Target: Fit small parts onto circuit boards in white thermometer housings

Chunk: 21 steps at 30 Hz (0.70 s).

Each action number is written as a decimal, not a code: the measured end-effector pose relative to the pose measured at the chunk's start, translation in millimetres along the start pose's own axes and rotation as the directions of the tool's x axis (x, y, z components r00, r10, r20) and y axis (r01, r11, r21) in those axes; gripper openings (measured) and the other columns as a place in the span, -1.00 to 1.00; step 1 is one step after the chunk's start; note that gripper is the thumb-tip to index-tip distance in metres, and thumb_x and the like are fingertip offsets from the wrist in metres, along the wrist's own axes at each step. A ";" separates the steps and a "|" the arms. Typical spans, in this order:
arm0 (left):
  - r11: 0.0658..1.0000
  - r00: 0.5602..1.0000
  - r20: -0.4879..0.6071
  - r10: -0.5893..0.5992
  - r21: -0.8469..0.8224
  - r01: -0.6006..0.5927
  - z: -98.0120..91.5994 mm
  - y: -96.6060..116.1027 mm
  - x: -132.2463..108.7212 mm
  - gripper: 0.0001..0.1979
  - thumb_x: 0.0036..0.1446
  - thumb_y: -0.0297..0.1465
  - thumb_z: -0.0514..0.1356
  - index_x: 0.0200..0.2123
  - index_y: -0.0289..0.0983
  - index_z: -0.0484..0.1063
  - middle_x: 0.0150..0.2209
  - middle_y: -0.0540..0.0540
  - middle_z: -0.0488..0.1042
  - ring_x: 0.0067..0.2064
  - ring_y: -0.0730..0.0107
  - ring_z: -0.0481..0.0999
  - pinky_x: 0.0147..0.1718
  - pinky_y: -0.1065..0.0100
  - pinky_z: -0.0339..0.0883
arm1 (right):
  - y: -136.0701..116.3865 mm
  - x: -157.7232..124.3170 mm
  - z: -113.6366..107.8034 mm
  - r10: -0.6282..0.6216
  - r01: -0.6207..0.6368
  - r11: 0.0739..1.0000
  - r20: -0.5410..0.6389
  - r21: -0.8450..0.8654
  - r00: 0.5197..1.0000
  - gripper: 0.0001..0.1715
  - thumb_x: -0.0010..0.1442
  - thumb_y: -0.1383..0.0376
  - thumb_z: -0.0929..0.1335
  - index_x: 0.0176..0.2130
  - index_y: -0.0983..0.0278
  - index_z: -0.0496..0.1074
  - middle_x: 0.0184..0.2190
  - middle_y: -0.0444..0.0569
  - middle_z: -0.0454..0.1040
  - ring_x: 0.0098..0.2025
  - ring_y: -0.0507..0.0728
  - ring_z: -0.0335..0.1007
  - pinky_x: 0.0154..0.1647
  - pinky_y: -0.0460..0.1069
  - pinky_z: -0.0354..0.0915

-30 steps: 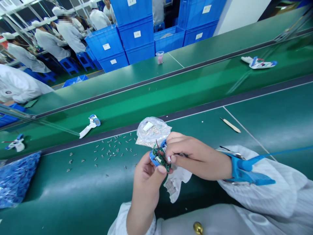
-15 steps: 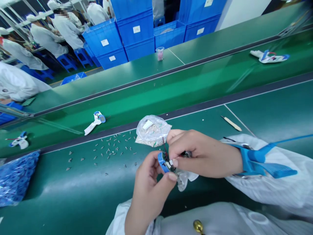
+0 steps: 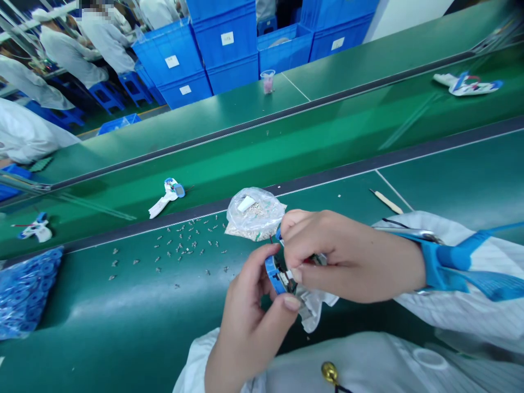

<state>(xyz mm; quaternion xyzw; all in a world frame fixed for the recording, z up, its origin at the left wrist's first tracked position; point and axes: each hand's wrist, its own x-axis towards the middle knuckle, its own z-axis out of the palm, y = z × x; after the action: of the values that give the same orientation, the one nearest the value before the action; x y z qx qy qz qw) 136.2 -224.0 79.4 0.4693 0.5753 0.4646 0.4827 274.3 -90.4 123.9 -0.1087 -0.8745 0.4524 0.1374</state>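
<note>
My left hand (image 3: pixel 254 308) grips a blue-rimmed round part (image 3: pixel 276 274) between thumb and fingers. Inside its rim a small circuit and a white connector show. My right hand (image 3: pixel 327 254) is closed at the part's right side, fingertips pinched at the connector; what exactly they hold is too small to tell. A white plastic housing (image 3: pixel 313 311) hangs below my hands, partly hidden by them. Just behind them lies a clear bag of small pieces (image 3: pixel 254 214). Many small metal parts (image 3: pixel 188 240) are scattered on the green table to the left.
A wooden-handled tool (image 3: pixel 387 202) lies at the right. White-and-blue assemblies (image 3: pixel 167 197) rest on the green belt (image 3: pixel 229 161). A bag of blue parts (image 3: pixel 28 292) is at the left. Beyond stand a cup (image 3: pixel 268 82), blue crates (image 3: pixel 229 41) and people in white.
The assemblies on the belt have shifted to the right. My right hand and wrist have moved slightly right, still at the blue-rimmed part. The white housing hangs a little lower.
</note>
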 end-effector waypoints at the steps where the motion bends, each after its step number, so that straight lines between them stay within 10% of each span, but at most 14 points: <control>1: 1.000 1.000 0.002 -0.003 0.001 0.003 0.0 -0.3 0.0 -0.62 0.21 -0.21 0.18 0.09 0.01 0.25 -0.47 0.07 0.36 -0.50 0.47 0.30 -0.47 0.44 0.21 | -0.8 0.2 -0.4 0.007 -0.007 1.000 0.004 0.001 1.000 -0.68 0.09 0.44 0.20 -0.66 0.30 0.19 -0.71 -0.17 0.17 -0.51 -0.01 0.05 -0.36 -0.07 0.07; 15: 0.932 0.995 0.087 0.043 0.355 -0.071 1.1 7.8 -1.6 -0.49 0.23 -0.32 0.06 0.22 -0.20 0.04 -0.38 -0.10 0.52 -0.45 0.23 0.49 -0.48 0.34 0.26 | -3.3 0.7 1.7 0.001 0.002 0.998 0.058 -0.057 0.998 -0.65 0.07 0.45 0.18 -0.69 0.30 0.04 -0.72 -0.17 0.08 -0.52 0.00 -0.03 -0.30 -0.03 0.05; 21: 0.758 0.977 -0.210 0.038 0.643 0.109 21.3 11.1 -11.9 -0.47 0.08 -0.38 0.11 0.14 -0.19 0.13 -0.27 -0.23 0.54 -0.40 0.01 0.51 -0.47 0.23 0.23 | -12.3 -1.9 6.0 0.059 -0.050 0.987 0.056 -0.153 0.997 -0.69 0.05 0.46 0.17 -0.66 0.30 0.02 -0.67 -0.14 0.08 -0.50 0.02 -0.05 -0.30 0.02 0.03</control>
<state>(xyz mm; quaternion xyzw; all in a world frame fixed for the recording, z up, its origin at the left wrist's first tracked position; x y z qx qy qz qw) 159.5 -232.6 89.6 0.5448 0.7572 0.2736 0.2347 273.2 -102.6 130.5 -0.1290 -0.9068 0.3912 0.0901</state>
